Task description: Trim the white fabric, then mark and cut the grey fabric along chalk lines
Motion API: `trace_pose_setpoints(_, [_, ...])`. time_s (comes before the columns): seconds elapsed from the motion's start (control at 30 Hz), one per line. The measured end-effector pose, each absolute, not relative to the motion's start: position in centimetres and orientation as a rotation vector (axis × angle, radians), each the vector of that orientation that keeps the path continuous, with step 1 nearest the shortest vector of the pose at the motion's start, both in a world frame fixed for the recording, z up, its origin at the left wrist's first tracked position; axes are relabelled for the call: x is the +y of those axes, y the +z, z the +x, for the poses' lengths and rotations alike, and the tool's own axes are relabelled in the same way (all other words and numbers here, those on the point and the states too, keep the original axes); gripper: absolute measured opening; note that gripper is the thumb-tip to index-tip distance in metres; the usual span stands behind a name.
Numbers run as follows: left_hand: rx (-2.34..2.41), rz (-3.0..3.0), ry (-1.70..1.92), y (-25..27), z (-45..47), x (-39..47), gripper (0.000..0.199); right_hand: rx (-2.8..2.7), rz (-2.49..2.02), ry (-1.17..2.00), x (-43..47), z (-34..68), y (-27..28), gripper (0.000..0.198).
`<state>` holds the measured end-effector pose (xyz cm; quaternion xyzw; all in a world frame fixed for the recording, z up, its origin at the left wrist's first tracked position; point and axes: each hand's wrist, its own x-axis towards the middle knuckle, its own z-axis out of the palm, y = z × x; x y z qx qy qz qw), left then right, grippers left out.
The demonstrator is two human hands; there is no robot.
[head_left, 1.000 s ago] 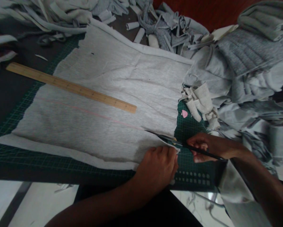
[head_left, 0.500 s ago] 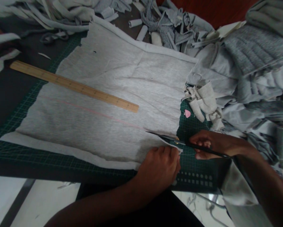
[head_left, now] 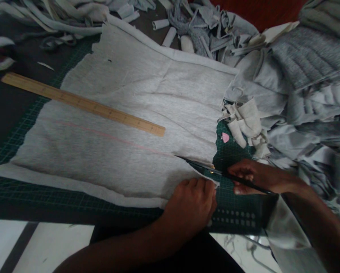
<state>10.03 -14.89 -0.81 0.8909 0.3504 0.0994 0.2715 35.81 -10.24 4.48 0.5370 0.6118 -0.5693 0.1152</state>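
Note:
A wide piece of light grey fabric [head_left: 135,110] lies over a green cutting mat [head_left: 229,151], with a faint red line drawn across it. My right hand [head_left: 252,176] is closed round the handles of dark scissors [head_left: 198,163]. Their blades lie at the fabric's right edge, with the tip near the end of the red line and a short cut behind it. My left hand [head_left: 191,201] is closed on the near right corner of the fabric, just below the blades; its fingertips are partly hidden. A wooden ruler [head_left: 84,104] rests on the fabric above the line.
Small cream fabric scraps [head_left: 246,121] and a pink chalk piece [head_left: 224,137] lie right of the fabric. Heaps of grey cloth [head_left: 309,57] fill the right side, with more scraps [head_left: 198,30] at the back. Another pair of scissors [head_left: 58,41] lies at the back left.
The view has shifted slightly, so the fabric's left side and the ruler appear farther left. The scissor blades look a little more open; both hands keep their holds.

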Motion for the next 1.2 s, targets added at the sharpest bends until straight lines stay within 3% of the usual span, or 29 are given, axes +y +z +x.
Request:
trace_pose_setpoints(0.4, [0.945,2.408,0.288,-0.97,10.07,-14.89,0.006,1.715,1.427,-1.821,-9.38,36.41,4.17,0.055])
trace_pose_setpoints(1.2, [0.949,2.390,0.290,-0.86,10.12,-14.83,0.010,1.789,1.397,-1.795,-9.53,36.41,3.97,0.050])
